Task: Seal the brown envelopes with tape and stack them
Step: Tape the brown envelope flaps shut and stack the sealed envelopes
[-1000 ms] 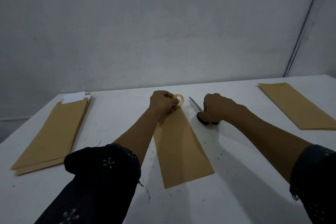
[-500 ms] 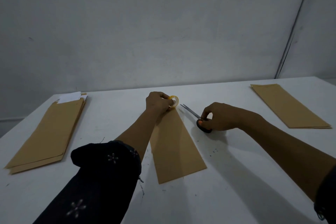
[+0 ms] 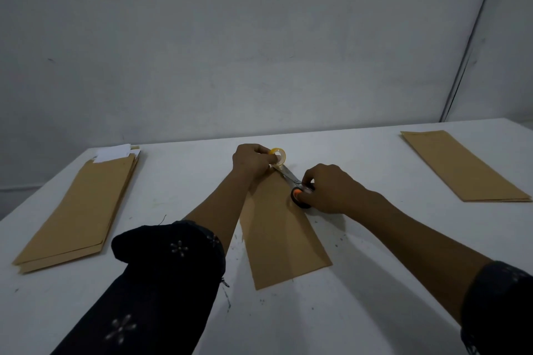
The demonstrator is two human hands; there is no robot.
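A long brown envelope (image 3: pixel 284 236) lies lengthwise in the middle of the white table (image 3: pixel 375 282). At its far end my left hand (image 3: pixel 251 161) holds a small yellow roll of tape (image 3: pixel 279 155). My right hand (image 3: pixel 328 189) grips the black and orange handles of a pair of scissors (image 3: pixel 291 177). The blades point up and left, and their tips reach the tape just below the roll. The envelope's far edge is hidden under my left hand.
A pile of brown envelopes (image 3: pixel 80 210) lies at the left, with white paper (image 3: pixel 115 153) sticking out of its far end. A second, flatter stack of envelopes (image 3: pixel 461 164) lies at the far right. A grey wall stands behind the table.
My right hand has lifted the scissors off the table and carried them left, so the blades now meet the tape at the roll. My left hand has kept the roll at the envelope's end.
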